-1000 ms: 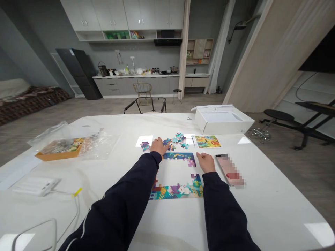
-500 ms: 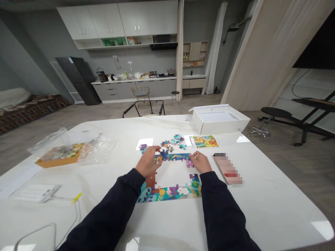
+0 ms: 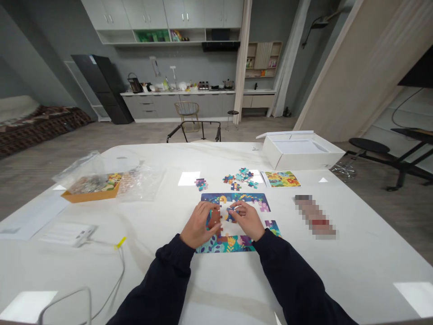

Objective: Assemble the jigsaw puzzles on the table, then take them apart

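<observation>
A jigsaw puzzle point(image 3: 237, 197) lies on the white table, its colourful border joined around a bare middle, with a gap in the right side. My right hand point(image 3: 249, 220) pinches a dark blue puzzle piece point(image 3: 230, 215) over that middle. My left hand point(image 3: 199, 225) rests at the left border, thumb and fingers apart around the brown part point(image 3: 214, 218); its fingertips touch or hover close to it. Beyond the border lie several loose puzzle pieces point(image 3: 241, 176) in a cluster, plus a small purple and teal group point(image 3: 200, 184) to their left.
A picture card point(image 3: 282, 178) lies behind on the right, before an open white box point(image 3: 302, 151). A pixelated flat object point(image 3: 316, 219) is at right. On the left are an orange tray point(image 3: 91, 195) with clear plastic bags point(image 3: 144, 183), and a white device point(image 3: 69, 234) with a cable point(image 3: 123, 266).
My right hand has left the top right of the border and now holds the dark blue piece over the middle. My left hand has dropped to the left border. The view has shifted.
</observation>
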`<state>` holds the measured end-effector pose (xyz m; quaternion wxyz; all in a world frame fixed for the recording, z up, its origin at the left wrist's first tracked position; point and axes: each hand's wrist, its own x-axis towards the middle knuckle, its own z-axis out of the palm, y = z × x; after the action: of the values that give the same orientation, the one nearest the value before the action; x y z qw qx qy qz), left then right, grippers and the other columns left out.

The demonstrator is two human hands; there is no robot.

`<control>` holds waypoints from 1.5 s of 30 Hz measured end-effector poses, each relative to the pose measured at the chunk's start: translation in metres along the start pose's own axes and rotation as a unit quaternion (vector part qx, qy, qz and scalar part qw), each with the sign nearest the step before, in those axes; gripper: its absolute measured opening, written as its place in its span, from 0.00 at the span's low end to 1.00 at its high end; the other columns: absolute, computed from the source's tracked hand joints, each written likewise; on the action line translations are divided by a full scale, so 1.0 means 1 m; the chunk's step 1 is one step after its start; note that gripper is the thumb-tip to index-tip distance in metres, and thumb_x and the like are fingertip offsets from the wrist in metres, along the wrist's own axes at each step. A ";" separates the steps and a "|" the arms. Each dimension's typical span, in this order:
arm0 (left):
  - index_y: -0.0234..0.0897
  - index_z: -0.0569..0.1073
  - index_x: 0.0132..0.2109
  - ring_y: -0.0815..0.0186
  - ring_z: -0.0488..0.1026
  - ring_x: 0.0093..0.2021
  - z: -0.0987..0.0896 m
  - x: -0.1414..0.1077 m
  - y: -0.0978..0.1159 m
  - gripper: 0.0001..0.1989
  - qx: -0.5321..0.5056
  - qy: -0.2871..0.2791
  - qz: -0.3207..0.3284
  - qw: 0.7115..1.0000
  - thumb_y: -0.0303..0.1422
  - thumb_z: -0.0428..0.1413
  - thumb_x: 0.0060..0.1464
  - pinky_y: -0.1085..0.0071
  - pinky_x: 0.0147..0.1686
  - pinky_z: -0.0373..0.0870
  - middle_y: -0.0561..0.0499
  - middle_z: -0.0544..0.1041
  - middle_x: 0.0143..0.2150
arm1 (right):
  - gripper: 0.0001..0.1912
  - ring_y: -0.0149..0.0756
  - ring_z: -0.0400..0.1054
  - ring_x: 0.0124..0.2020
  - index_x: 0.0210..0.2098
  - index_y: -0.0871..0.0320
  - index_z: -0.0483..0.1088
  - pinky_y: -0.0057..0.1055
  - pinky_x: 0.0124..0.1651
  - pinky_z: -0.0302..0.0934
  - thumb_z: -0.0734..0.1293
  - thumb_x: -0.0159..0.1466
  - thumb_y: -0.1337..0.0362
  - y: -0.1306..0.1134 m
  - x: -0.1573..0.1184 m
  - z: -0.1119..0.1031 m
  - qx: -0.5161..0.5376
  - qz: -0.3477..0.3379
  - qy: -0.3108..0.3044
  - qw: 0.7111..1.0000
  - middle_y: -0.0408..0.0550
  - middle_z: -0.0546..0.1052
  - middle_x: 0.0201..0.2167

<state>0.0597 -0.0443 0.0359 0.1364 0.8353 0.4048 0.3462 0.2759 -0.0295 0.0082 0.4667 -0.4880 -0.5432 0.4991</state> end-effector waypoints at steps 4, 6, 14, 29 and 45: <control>0.42 0.68 0.57 0.52 0.70 0.55 -0.006 -0.005 -0.019 0.18 0.025 -0.017 -0.038 0.999 0.32 0.58 0.61 0.52 0.55 0.69 0.42 0.75 0.52 | 0.22 0.37 0.71 0.22 0.38 0.55 0.71 0.34 0.27 0.72 0.75 0.54 0.47 0.009 0.010 -0.017 -0.007 0.019 0.060 0.998 0.40 0.73 0.20; 0.42 0.69 0.57 0.52 0.70 0.55 -0.003 -0.007 -0.025 0.17 0.030 -0.017 -0.042 0.998 0.33 0.58 0.62 0.53 0.55 0.69 0.43 0.75 0.52 | 0.21 0.35 0.71 0.21 0.39 0.56 0.72 0.33 0.26 0.70 0.75 0.55 0.49 0.008 0.017 -0.022 -0.026 0.010 0.049 0.998 0.41 0.75 0.21; 0.42 0.71 0.56 0.54 0.70 0.54 0.012 -0.008 -0.028 0.15 0.017 -0.044 -0.034 0.998 0.31 0.57 0.62 0.56 0.53 0.69 0.45 0.75 0.52 | 0.17 0.34 0.72 0.19 0.34 0.57 0.69 0.30 0.23 0.67 0.74 0.52 0.55 0.002 0.048 0.005 -0.036 0.023 0.039 0.998 0.39 0.73 0.21; 0.44 0.71 0.58 0.53 0.68 0.55 0.019 -0.011 -0.032 0.19 0.027 -0.056 -0.054 0.997 0.32 0.57 0.60 0.54 0.52 0.67 0.45 0.75 0.52 | 0.14 0.37 0.69 0.23 0.26 0.54 0.69 0.33 0.29 0.63 0.74 0.55 0.54 0.029 0.046 0.012 -0.264 -0.036 0.133 0.955 0.42 0.74 0.20; 0.46 0.73 0.58 0.52 0.67 0.55 0.022 -0.012 -0.036 0.20 0.043 -0.070 -0.059 0.995 0.32 0.58 0.59 0.54 0.52 0.67 0.45 0.74 0.54 | 0.08 0.41 0.70 0.31 0.33 0.58 0.79 0.37 0.39 0.65 0.72 0.61 0.60 0.028 0.045 0.011 -0.400 -0.112 0.092 0.905 0.49 0.75 0.29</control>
<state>0.0486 -0.0301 -0.0038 0.1486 0.8373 0.4573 0.2603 0.2627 0.0152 -0.0198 0.3330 -0.6135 -0.7027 0.1377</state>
